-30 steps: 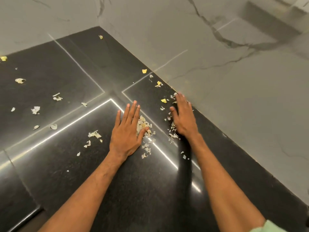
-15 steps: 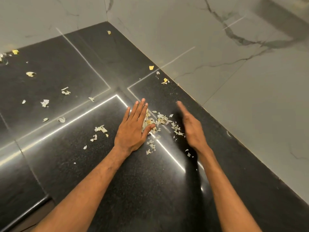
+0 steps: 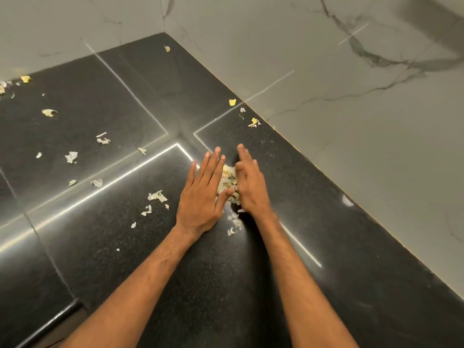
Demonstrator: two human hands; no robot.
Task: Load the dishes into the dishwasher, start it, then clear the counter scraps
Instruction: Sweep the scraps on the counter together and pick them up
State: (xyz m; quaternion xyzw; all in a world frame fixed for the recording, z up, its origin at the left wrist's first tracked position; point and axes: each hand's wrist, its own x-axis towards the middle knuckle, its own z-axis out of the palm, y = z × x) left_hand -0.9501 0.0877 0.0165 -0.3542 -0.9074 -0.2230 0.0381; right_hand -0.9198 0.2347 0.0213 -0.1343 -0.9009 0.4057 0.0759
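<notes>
Your left hand [image 3: 200,194] and right hand [image 3: 251,187], fingers straight, squeeze the scrap pile [image 3: 228,182] between them; it looks light and flaky, so scoop under its edges.

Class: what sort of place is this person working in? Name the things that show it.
Probably a kitchen corner: a polished black stone counter meets marble-look wall tiles, and pale peel scraps lie scattered on it, some heaped between the left hand and right hand.
</notes>
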